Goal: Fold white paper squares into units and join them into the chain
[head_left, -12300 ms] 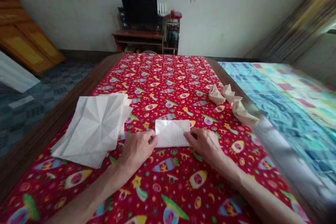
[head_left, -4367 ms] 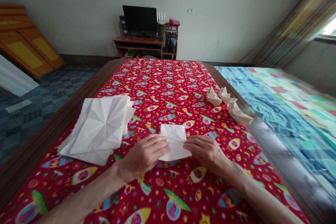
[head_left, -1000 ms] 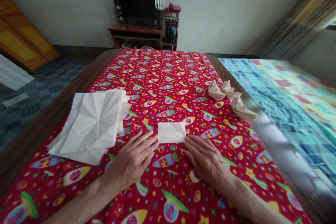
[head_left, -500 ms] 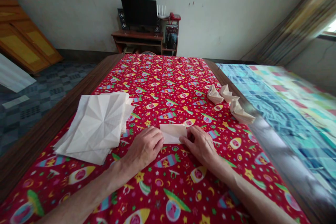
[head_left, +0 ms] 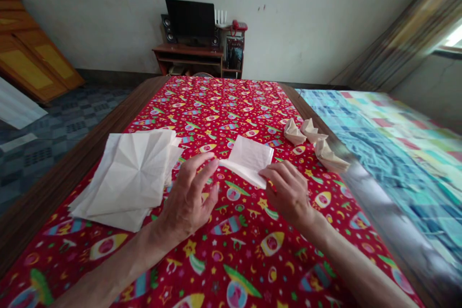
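Note:
A folded piece of white paper [head_left: 250, 156] lies partly opened on the red patterned cloth, its near flap tilted up. My right hand [head_left: 288, 188] pinches the paper's near right corner between thumb and fingers. At the paper's left corner is my left hand [head_left: 194, 191], its fingers apart and the fingertips close to the edge; whether they touch it I cannot tell. Left of that hand sits a stack of creased white paper sheets [head_left: 132, 173], with fold lines radiating across the top one.
Several folded paper shapes [head_left: 329, 155] stand near the table's right edge. The red cloth [head_left: 224, 101] covers the table, leaving dark wood along its sides. A bed [head_left: 346, 130] adjoins on the right. Beyond the far end, a desk [head_left: 187, 50] carries a monitor [head_left: 190, 19].
The narrow folded strip has opened into a wider shape, turned and shifted away from me. My left hand has loosened and its fingers have spread; my right hand has moved slightly right.

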`<state>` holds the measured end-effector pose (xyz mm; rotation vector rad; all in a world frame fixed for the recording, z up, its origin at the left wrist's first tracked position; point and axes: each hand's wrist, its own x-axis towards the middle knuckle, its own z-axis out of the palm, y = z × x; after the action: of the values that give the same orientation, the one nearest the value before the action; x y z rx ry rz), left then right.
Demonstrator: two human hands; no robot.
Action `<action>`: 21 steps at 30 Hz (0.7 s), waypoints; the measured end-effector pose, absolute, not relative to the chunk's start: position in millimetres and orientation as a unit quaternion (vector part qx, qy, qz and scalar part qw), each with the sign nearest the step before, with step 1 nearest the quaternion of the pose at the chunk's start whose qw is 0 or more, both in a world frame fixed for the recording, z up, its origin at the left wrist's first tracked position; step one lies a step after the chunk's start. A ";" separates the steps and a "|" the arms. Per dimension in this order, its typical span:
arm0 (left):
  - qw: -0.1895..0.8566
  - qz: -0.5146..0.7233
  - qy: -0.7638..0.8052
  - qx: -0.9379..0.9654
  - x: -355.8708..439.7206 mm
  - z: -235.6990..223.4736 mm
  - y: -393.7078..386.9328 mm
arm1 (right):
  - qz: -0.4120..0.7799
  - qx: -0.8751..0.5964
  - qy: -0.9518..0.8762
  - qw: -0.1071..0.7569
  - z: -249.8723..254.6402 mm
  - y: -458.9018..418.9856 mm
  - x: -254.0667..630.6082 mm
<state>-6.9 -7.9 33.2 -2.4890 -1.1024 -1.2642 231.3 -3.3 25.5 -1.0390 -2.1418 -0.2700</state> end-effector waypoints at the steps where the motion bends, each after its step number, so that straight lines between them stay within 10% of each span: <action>1: 0.070 -0.399 -0.360 -0.840 -5.1 32.8 -8.3 | -0.116 -0.401 -0.844 0.336 22.0 -3.5 228.1; 21: -0.114 -0.271 -0.418 -0.860 9.8 -9.4 -19.2 | 0.083 -0.408 -0.865 0.280 -17.8 -21.0 233.3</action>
<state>9.8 -19.2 -9.4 -2.9150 -1.4174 -0.9202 233.3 -21.0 -17.8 -1.0925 -2.3197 0.2214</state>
